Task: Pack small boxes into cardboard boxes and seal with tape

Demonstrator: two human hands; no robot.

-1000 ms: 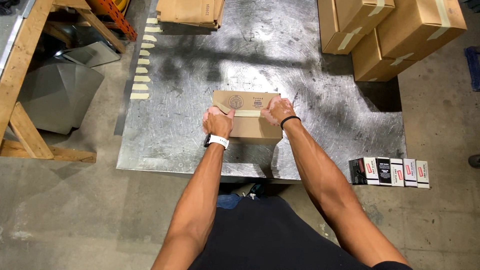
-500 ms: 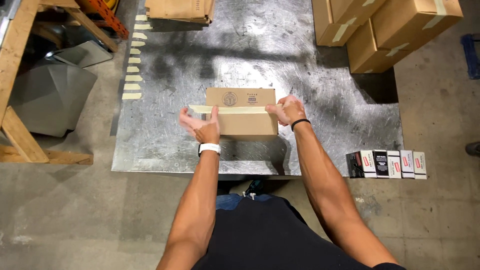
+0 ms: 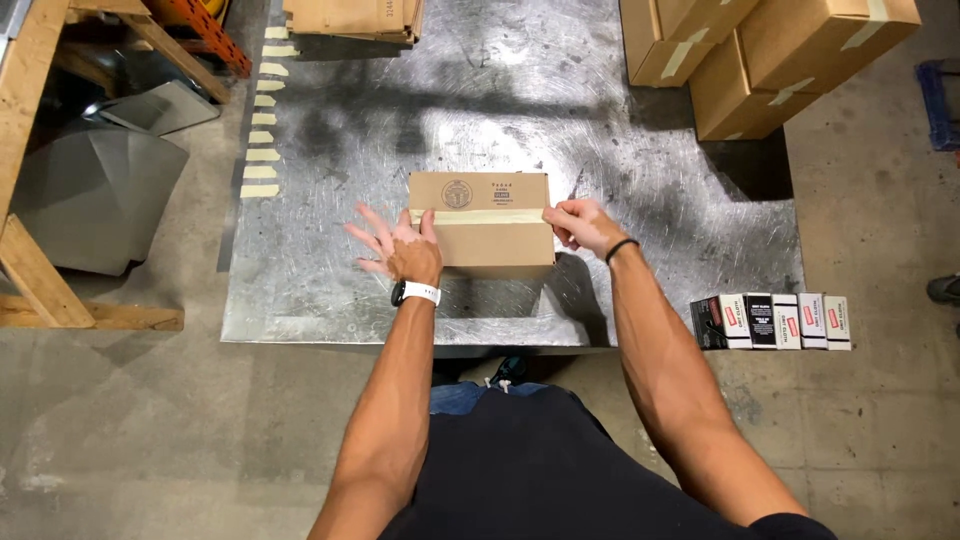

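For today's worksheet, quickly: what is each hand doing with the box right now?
Left hand: open, fingers spread, resting against the left end of the cardboard box.
Right hand: fingers curled at the box's right end, on the tape strip.

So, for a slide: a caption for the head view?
Both hands, left and right, press tape across a box on a steel table.

White watch (image 3: pixel 421 293), blk wristband (image 3: pixel 621 248), blk shirt (image 3: pixel 545 470)
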